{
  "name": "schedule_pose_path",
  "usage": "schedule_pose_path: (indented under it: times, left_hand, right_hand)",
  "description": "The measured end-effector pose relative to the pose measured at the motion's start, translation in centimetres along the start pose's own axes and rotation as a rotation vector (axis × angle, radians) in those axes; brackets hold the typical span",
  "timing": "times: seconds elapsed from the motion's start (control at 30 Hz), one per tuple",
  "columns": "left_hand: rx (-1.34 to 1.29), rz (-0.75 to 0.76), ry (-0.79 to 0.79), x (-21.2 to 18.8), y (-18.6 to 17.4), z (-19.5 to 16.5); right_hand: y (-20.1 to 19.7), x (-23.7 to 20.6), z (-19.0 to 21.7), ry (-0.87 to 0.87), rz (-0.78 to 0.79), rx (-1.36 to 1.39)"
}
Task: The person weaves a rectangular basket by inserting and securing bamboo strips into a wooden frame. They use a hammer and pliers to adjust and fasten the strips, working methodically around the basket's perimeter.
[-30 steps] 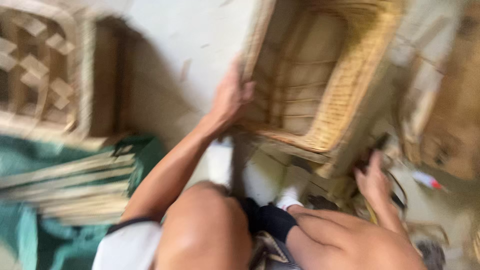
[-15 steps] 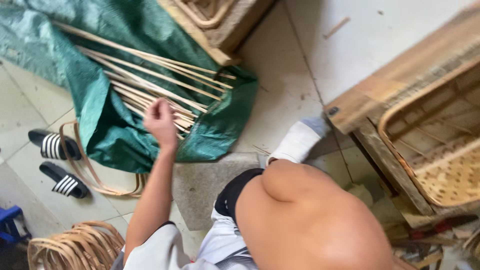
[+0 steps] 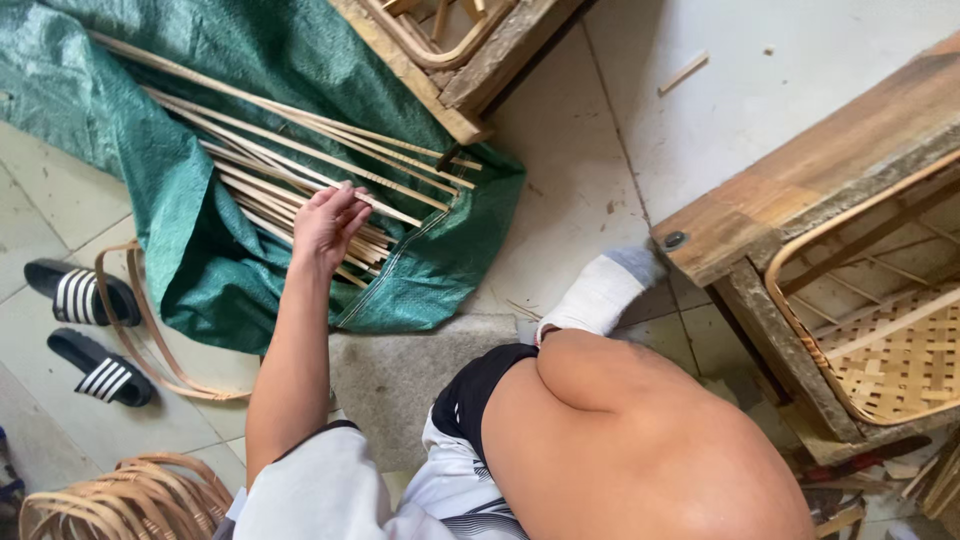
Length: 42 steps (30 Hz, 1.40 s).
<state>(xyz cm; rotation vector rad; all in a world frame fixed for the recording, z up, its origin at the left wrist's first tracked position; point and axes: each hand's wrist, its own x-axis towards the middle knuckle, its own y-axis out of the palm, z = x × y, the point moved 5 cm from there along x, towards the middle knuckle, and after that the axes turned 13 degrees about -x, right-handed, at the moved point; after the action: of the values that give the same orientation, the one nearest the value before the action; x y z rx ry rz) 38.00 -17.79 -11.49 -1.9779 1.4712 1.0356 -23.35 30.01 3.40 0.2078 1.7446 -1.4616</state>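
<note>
Lying on the green sheet (image 3: 150, 150) on the floor, the cane strips (image 3: 290, 160) run long from upper left to lower right. The left hand (image 3: 328, 222) reaches out straight over them, fingers bent and touching the near ends, not yet closed. The right hand is out of sight. Two sandals (image 3: 85, 320) sit nearby.

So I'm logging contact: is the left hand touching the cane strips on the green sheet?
Touching. The head view shows the left hand with fingers resting on the cane strips.

Soft, even daylight, faint shadows, sharp focus, no glare.
</note>
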Motion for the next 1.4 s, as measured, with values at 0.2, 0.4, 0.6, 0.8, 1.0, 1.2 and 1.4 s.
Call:
schedule_pose_path:
  times: [0.2,0.4,0.6,0.8,1.0,1.2,1.4]
  left_hand:
    - [-0.085,0.615,-0.019,-9.4,9.4,2.3]
    - [-0.149,0.904,-0.35,-22.5,26.8,13.8]
    - [-0.029,1.016,-0.438,-24.9,32.1,15.6]
    - [-0.525,0.605,-0.161,-16.6,22.8,6.4]
    - [-0.391,0.248,0.323,-9.6,12.8,-3.7]
    - [-0.394,0.544,0.41,-9.5,21.0,-9.4]
    - [0.199,1.077,0.312,-15.0,35.8,-7.7]
  right_hand:
    - [-3.6,-0.1,8.2,-0.194,0.065,0.043]
    - [-7.1,-1.5,16.3,-0.457,0.282,0.369]
    - [-1.9,-0.1,17.4,-0.432,0.196,1.095]
    - [-14.2,-0.3,11.0,-0.41,-0.529,1.2]
    - [-12.1,-14.2,11.8,-0.876,0.278,0.44]
    - [-5.4,-15.1,5.9,-0.672,0.516,0.374]
    - [-7.6,-14.9,8.7,-0.786,0.474,0.363]
